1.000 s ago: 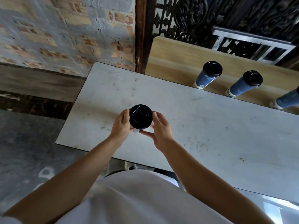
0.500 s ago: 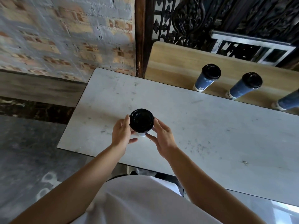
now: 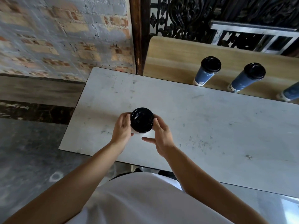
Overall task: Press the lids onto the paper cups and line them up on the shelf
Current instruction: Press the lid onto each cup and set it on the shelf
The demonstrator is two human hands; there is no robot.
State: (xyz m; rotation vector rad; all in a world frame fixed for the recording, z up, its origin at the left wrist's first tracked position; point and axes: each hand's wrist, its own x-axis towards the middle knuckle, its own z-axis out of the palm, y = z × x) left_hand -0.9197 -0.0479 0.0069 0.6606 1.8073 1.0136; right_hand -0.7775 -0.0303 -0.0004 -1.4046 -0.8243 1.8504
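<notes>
A paper cup with a black lid (image 3: 141, 119) stands on the white table (image 3: 202, 120), seen from straight above so only the lid and a sliver of pale base show. My left hand (image 3: 122, 129) wraps the cup's left side. My right hand (image 3: 161, 135) touches the right side of the lid rim with fingers spread and thumb off it. On the wooden shelf (image 3: 174, 57) behind the table stand blue lidded cups in a row: one (image 3: 207, 71), a second (image 3: 247, 77), and a third (image 3: 289, 93) cut off by the right edge.
A brick wall (image 3: 56, 34) rises at the left and a dark wooden post (image 3: 135, 34) stands at the table's back corner. Black ornate ironwork (image 3: 186, 16) backs the shelf. The shelf's left part is bare wood. Grey floor lies left of the table.
The view has shifted slightly and the cup sits a little lower on the table. My right hand's grip has loosened, its thumb now spread away from the cup.
</notes>
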